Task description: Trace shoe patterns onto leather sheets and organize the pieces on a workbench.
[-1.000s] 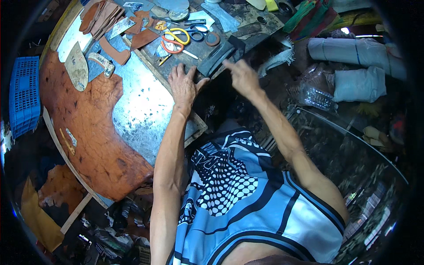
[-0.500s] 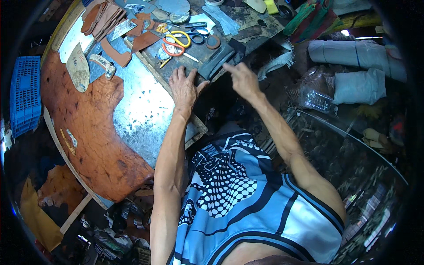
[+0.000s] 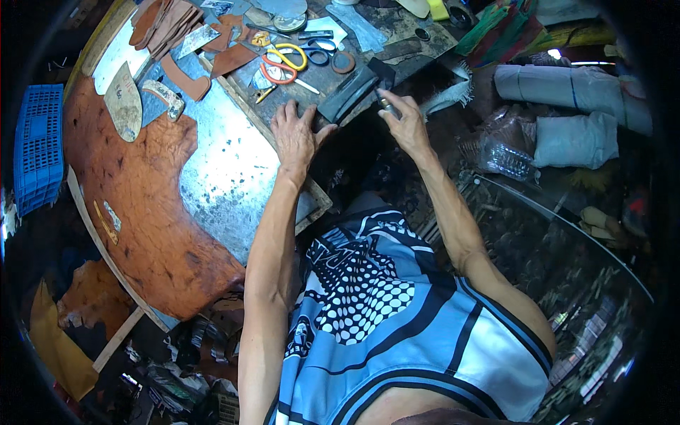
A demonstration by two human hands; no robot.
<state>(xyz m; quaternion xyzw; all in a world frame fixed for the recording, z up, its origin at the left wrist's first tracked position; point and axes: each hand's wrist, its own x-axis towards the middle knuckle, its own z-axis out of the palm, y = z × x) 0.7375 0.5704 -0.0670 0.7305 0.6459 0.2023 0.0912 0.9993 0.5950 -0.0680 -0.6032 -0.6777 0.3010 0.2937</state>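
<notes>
My left hand (image 3: 294, 138) lies on the wooden edge of the workbench, fingers spread and holding nothing. Closed around a short, slim tool (image 3: 387, 105) is my right hand (image 3: 406, 126), just off the bench's front edge; its fingers cover part of the tool, so I cannot tell its exact kind. Between the hands, a dark, flat-topped block (image 3: 348, 93) sits at the bench edge, with black material (image 3: 382, 72) at its far end. Beyond my left hand are red-handled scissors (image 3: 278, 73), yellow-handled scissors (image 3: 294, 57) and a roll of brown tape (image 3: 343, 62).
A large brown leather hide (image 3: 134, 205) drapes over the bench on the left, beside a shiny metal sheet (image 3: 223, 163). Leather pieces (image 3: 166, 28) and a pale shoe pattern (image 3: 124, 103) lie farther back. A blue crate (image 3: 39, 149) stands far left; wrapped rolls (image 3: 559, 88) lie right.
My right hand has moved slightly right and turned, so the slim tool in it now shows. My left hand keeps its place on the bench edge. The view has shifted slightly.
</notes>
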